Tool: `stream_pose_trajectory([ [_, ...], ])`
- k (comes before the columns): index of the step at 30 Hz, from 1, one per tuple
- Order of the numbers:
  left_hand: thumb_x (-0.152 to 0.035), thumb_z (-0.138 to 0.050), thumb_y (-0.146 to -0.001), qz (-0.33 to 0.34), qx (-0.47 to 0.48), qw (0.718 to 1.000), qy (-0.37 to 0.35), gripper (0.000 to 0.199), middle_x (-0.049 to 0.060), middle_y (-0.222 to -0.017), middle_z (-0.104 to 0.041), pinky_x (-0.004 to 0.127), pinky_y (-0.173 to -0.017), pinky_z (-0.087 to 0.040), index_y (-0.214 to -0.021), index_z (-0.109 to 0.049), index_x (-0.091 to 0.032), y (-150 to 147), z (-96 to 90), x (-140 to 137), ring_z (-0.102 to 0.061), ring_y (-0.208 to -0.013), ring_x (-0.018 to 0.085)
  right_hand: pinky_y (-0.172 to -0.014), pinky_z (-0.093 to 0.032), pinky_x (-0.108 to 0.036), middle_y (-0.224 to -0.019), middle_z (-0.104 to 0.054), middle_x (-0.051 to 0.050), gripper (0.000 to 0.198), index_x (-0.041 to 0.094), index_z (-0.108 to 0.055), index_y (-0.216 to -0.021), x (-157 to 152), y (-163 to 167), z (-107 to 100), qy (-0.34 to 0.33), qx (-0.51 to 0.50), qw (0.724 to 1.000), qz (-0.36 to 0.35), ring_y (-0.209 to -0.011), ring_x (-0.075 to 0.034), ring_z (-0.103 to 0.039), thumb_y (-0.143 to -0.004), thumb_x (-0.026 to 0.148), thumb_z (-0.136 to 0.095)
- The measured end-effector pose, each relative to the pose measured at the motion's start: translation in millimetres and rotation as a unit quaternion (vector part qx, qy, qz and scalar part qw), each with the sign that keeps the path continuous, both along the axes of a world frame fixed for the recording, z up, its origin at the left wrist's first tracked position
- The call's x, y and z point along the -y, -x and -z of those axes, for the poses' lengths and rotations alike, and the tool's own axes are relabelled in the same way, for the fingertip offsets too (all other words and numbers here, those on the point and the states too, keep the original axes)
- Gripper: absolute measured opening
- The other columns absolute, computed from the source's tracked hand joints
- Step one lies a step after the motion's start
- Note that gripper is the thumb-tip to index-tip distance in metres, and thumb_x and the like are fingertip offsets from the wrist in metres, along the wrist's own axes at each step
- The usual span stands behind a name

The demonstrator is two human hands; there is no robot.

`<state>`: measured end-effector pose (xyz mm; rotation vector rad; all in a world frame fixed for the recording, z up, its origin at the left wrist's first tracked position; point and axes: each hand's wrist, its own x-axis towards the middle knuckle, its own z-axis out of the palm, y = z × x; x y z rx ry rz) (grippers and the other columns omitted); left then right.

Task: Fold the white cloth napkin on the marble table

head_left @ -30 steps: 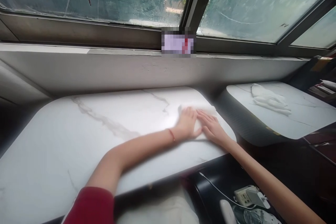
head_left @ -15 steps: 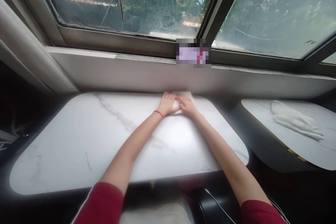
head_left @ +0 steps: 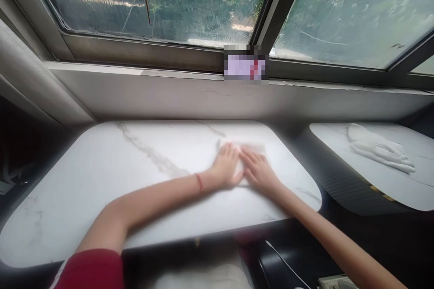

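Both hands press down on a white cloth (head_left: 252, 146) that lies flat on a white marble-patterned table (head_left: 162, 207). My left hand (head_left: 228, 165) rests on the cloth's left part with its fingers stretched out; a red cord circles that wrist. Beside it, almost touching, my right hand (head_left: 259, 170) lies on the cloth, fingers extended toward the window. The palms cover much of the cloth, and its near edge shows only a little below them.
A second marble-patterned table (head_left: 379, 185) stands at the right with a crumpled white cloth (head_left: 379, 146) on it. Behind the tables run a low wall (head_left: 162, 99) and a window frame (head_left: 142, 52). A white cable (head_left: 288, 264) hangs below the near edge.
Both hands and the cloth have slid from the table's far edge toward me and slightly right. My left elbow now bends outward more.
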<state>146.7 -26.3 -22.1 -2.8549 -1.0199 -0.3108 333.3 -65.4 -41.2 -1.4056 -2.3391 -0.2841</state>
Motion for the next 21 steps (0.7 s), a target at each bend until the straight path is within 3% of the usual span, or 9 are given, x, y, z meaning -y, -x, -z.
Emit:
stream_pose_trajectory([
  [4,-0.047,-0.033,-0.094,0.056,-0.027,0.997,-0.055,0.080,0.034,-0.152,-0.039,0.056,-0.119,-0.021,-0.146,-0.033,0.014,-1,5.0,60,-0.038,-0.142,0.046,-0.106,-0.039,-0.051,-0.156,-0.043,-0.017,0.067,0.019,-0.022,-0.160,77,7,-1,-0.009,0.006,1.000,0.024,-0.145,-0.032,-0.038,-0.095,0.019,-0.036],
  [7,-0.047,-0.034,-0.093,0.050,-0.048,0.996,-0.060,0.080,0.033,-0.151,-0.041,0.058,-0.119,-0.024,-0.145,-0.037,0.012,-4,3.3,72,-0.040,-0.141,0.045,-0.104,-0.041,-0.053,-0.155,-0.044,-0.014,0.072,0.026,-0.015,-0.162,88,7,-6,0.015,-0.008,1.000,0.013,-0.144,-0.032,-0.040,-0.093,0.021,-0.037],
  [11,-0.049,-0.036,-0.091,0.028,-0.033,0.999,-0.018,0.079,0.029,-0.152,-0.043,0.056,-0.120,-0.025,-0.145,-0.041,0.008,-3,-1.6,42,-0.039,-0.143,0.043,-0.104,-0.040,-0.055,-0.155,-0.045,-0.013,0.070,0.029,-0.018,-0.160,49,3,-6,0.031,-0.023,0.999,-0.004,-0.142,-0.033,-0.042,-0.092,0.023,-0.036],
  [17,-0.048,-0.037,-0.093,-0.038,-0.018,0.999,0.030,0.078,0.029,-0.155,-0.037,0.053,-0.121,-0.024,-0.147,-0.036,0.009,12,-7.1,-30,-0.030,-0.148,0.041,-0.108,-0.035,-0.050,-0.152,-0.048,-0.017,0.057,0.016,-0.044,-0.148,-46,12,-2,0.038,-0.014,0.999,-0.034,-0.141,-0.033,-0.042,-0.093,0.028,-0.032],
  [21,-0.049,-0.038,-0.094,-0.078,-0.001,0.996,0.048,0.080,0.029,-0.157,-0.033,0.047,-0.123,-0.020,-0.148,-0.034,0.010,29,-8.3,-71,-0.026,-0.150,0.039,-0.110,-0.032,-0.048,-0.152,-0.048,-0.017,0.056,0.015,-0.049,-0.144,-101,29,-2,0.048,-0.010,0.998,-0.047,-0.141,-0.032,-0.041,-0.092,0.028,-0.032],
])
